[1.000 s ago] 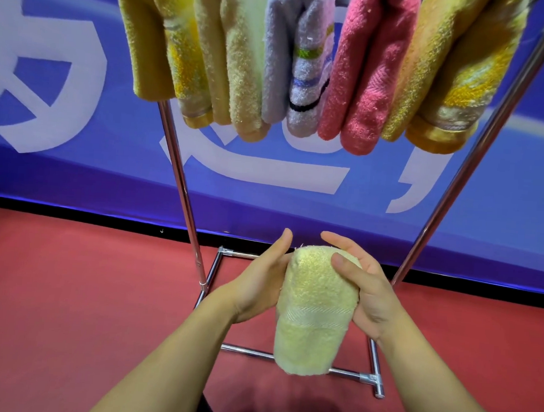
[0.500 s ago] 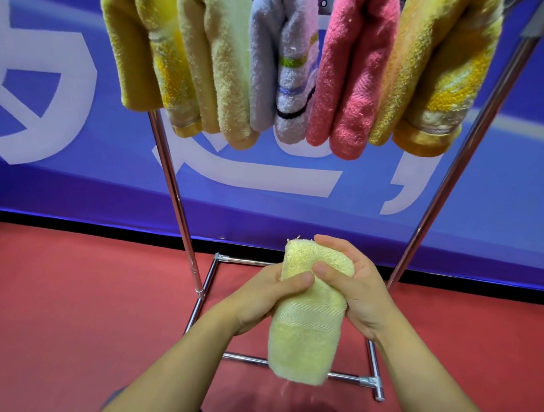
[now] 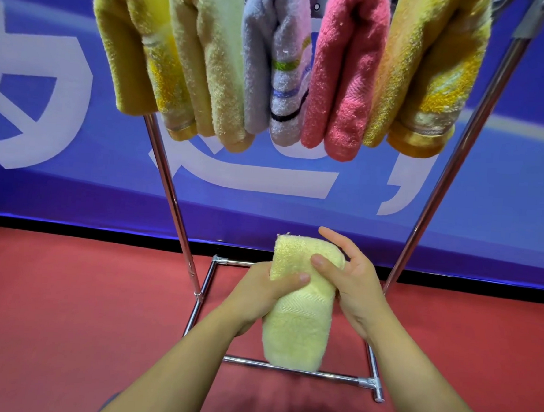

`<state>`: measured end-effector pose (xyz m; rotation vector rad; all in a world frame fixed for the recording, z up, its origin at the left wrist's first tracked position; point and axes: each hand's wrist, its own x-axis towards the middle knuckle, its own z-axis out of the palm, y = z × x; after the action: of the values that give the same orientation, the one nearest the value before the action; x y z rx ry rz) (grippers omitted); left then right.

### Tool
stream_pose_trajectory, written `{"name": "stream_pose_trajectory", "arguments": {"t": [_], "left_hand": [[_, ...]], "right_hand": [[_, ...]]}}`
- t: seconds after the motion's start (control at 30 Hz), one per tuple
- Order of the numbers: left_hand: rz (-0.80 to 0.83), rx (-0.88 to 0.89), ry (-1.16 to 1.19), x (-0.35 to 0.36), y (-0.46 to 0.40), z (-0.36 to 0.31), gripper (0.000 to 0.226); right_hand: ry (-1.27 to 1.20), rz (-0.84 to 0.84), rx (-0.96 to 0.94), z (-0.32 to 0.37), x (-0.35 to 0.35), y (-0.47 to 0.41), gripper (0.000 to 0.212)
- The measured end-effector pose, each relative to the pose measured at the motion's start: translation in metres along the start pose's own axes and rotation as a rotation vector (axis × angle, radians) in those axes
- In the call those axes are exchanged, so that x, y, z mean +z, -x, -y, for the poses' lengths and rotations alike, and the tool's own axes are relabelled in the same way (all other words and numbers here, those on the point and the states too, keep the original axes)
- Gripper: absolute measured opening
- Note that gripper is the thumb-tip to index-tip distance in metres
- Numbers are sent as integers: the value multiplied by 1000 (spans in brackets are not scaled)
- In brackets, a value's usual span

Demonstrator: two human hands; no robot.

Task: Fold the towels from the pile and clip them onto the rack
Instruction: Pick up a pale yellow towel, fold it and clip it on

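Observation:
A folded pale yellow towel (image 3: 298,328) hangs upright between my hands, in front of the metal rack (image 3: 170,187). My left hand (image 3: 262,294) grips its upper left side, thumb across the front. My right hand (image 3: 351,287) holds the upper right side with the thumb pressed on the front and the fingers partly lifted behind. Several folded towels hang from the rack's top: a mustard one (image 3: 127,47), a cream one (image 3: 212,68), a grey striped one (image 3: 273,65), a pink one (image 3: 345,76) and an orange-yellow one (image 3: 431,75). Their clips are out of view.
The rack's chrome legs (image 3: 451,172) slant down to a base frame (image 3: 289,369) on the red floor (image 3: 50,319). A blue banner with white shapes (image 3: 47,103) covers the wall behind.
My left thumb has closed over the towel's front, so both hands now hold its top. The view has moved closer to the hanging towels.

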<state>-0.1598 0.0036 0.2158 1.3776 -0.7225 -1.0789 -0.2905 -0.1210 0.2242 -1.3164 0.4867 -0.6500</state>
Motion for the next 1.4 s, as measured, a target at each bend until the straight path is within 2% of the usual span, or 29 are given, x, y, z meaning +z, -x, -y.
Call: {"name": "stream_pose_trajectory", "arguments": {"t": [0.13, 0.23, 0.37, 0.43, 0.57, 0.73, 0.9, 1.07, 1.23, 1.3, 1.4], "left_hand": [[-27, -5, 13, -14, -3, -1, 30], [90, -35, -53, -17, 1, 2, 29], [237, -74, -176, -16, 4, 5, 30], [259, -84, -192, -17, 5, 4, 31], [251, -85, -189, -19, 5, 2, 30], [231, -137, -225, -17, 6, 5, 31], [230, -143, -280, -14, 7, 6, 31], [255, -111, -346, -13, 8, 4, 37], [203, -48, -235, -5, 8, -2, 34], [160, -27, -206, -3, 5, -1, 31], [75, -5, -160, -2, 0, 4, 27]], "right_hand": [[140, -150, -5, 0, -7, -5, 62], [305, -23, 18, -1, -8, -3, 65], [329, 178, 82, 1, -6, 1, 28], [324, 155, 74, 2, -5, 2, 16], [246, 60, 67, 2, -1, 2, 11], [232, -33, 57, 1, -4, -1, 16], [116, -187, 30, 5, -15, -3, 21], [129, -157, 36, 5, -13, -1, 21], [168, -79, 35, 5, -8, 0, 20], [178, -99, 20, 4, -6, -1, 20], [286, -200, -49, -5, -7, -8, 37]]}}
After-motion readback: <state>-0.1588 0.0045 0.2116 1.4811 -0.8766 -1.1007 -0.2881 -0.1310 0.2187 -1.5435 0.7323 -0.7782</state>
